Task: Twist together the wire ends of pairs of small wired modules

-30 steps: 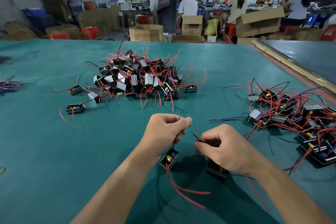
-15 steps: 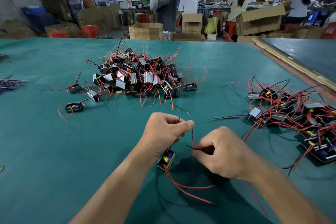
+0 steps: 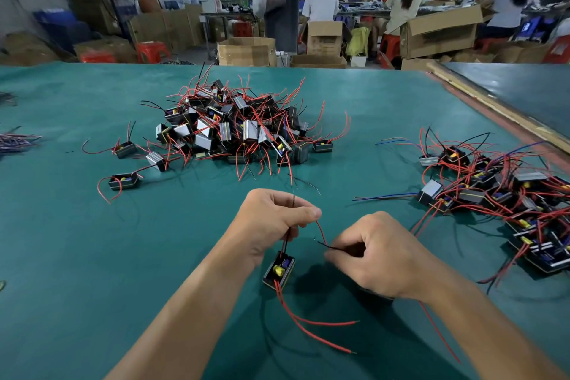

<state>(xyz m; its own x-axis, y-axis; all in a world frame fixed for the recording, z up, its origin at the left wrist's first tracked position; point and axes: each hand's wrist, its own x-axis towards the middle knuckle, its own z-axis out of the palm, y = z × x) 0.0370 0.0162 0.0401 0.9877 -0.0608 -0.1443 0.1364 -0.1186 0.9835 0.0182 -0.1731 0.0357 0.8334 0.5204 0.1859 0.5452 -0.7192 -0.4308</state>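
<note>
A: Where do we log the hands?

B: Near centre of the green table (image 3: 77, 256). The left hand (image 3: 274, 225) is curled, with thumb and forefinger pinching a thin black wire (image 3: 293, 202); its tip pokes up above the knuckles.

A: The module?

B: A small black module (image 3: 279, 270) hangs from that wire just below the left hand, yellow part facing us. We cannot tell whether its lower corner touches the cloth. Two red leads (image 3: 308, 322) trail from its near end toward us and rightward, lying on the table.

A: Right hand?

B: The right hand (image 3: 379, 256) is also curled. Its fingertips pinch a short black wire end (image 3: 325, 245) that points left toward the other hand. A red wire (image 3: 320, 230) arcs from beside the left thumb tip down toward the right fingertips. We note the two black wires apart, not joined.

A: A second module?

B: Only a dark edge shows under the right palm; we cannot tell what it is. A long red lead (image 3: 438, 333) runs out from below the right wrist toward near right.

A: Stock?

B: There is a big heap (image 3: 234, 129) of modules at far centre, bristling with red and black leads. A few loose modules (image 3: 125, 149) lie to its left. A second heap (image 3: 499, 191) sits at right, tangled with red and blue wires.
</note>
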